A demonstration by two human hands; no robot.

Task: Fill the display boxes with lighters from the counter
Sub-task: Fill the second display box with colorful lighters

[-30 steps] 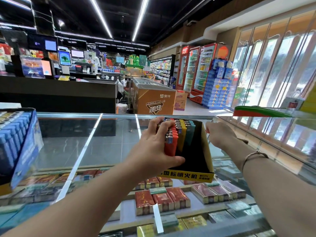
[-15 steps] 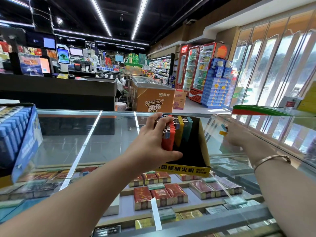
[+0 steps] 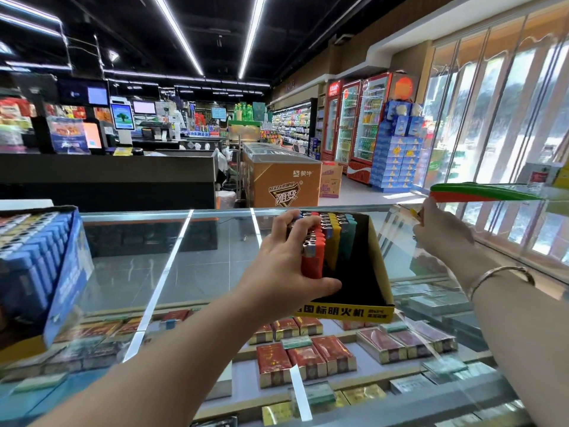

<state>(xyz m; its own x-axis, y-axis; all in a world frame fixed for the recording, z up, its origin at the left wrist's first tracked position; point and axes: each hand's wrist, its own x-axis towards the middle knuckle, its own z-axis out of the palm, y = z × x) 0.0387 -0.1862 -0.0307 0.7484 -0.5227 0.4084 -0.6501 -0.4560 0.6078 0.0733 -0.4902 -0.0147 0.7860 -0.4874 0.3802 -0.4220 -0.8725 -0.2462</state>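
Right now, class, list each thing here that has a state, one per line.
Black and yellow cardboard display box: open-topped, partly filled.
Coloured plastic lighters: upright, packed at left.
Left hand: gripping the lighters.
Right hand: pinching something small and yellow.
Blue lighter box: full.

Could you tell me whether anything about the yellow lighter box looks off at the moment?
The yellow display box is only part filled: lighters crowd its left side under the left hand, while its right side is bare black. Nothing looks spilled or damaged.
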